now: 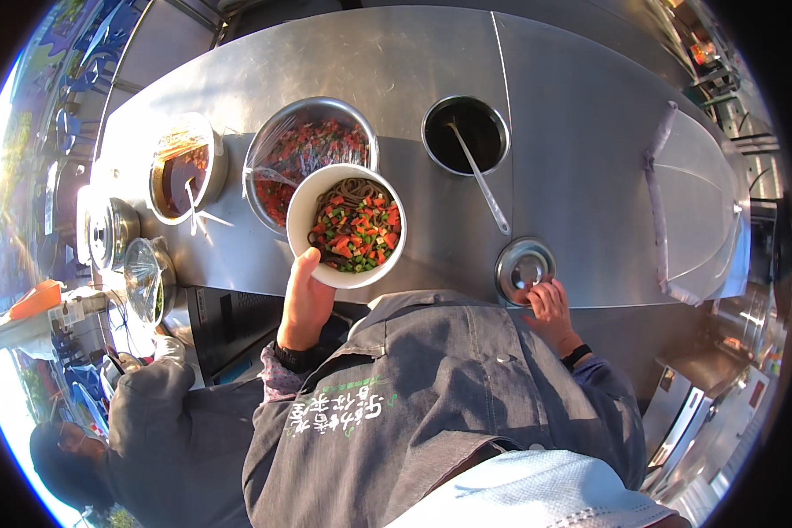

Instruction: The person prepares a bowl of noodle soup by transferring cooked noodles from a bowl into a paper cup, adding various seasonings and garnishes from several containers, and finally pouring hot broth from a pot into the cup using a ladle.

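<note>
In my left hand (307, 300) is a white paper bowl (297, 214), its rim under my thumb. Dark noodles (355, 190) lie in it, topped with diced red and green vegetables (356, 231). Behind it stands a large steel basin (371, 132) of chopped red and green vegetables, partly covered with plastic film. My right hand (551, 310) is at a small round steel lid or dish (527, 264) by the counter's near edge; whether the fingers grip it I cannot tell. Farther back, a steel pot (465, 105) of dark liquid holds a long-handled steel ladle (478, 171).
On the steel counter (567, 165), at left, stand a pot (218, 158) of reddish sauce with a spoon, a lidded steel pot (122, 231) and a film-covered bowl (165, 277). A mesh food cover (696, 204) lies right. A co-worker (152, 422) is at lower left.
</note>
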A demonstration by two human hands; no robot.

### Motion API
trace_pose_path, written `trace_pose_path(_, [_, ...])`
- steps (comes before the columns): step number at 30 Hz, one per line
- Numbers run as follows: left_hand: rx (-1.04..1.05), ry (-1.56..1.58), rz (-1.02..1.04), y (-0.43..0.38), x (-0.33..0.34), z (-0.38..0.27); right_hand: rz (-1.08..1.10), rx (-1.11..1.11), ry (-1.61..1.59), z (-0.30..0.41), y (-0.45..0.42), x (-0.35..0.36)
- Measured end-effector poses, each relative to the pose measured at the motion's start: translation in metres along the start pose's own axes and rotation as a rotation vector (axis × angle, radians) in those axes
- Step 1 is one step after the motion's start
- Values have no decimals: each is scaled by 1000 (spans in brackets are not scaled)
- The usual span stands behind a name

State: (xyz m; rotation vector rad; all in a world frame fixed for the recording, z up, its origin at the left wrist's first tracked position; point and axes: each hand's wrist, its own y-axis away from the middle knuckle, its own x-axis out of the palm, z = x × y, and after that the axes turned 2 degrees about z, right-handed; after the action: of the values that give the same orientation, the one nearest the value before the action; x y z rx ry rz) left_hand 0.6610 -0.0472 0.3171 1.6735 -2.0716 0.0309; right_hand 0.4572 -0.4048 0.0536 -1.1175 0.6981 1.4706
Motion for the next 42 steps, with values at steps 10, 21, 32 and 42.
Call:
trace_pose_path(10, [-47,32,29,10,-35,-21,-89,8,-97,21,-42,-51])
trace_pose_path(21, [28,203,132,34,-82,-52,-877,737,-937,-82,-153,-188])
trace_pose_path(32, [200,204,-12,94,-212,-27,-370,753,-1125,-45,-266,-71])
trace_pose_path(42, [272,367,-44,143,-304,-43,-215,819,-626,43,-287,-79])
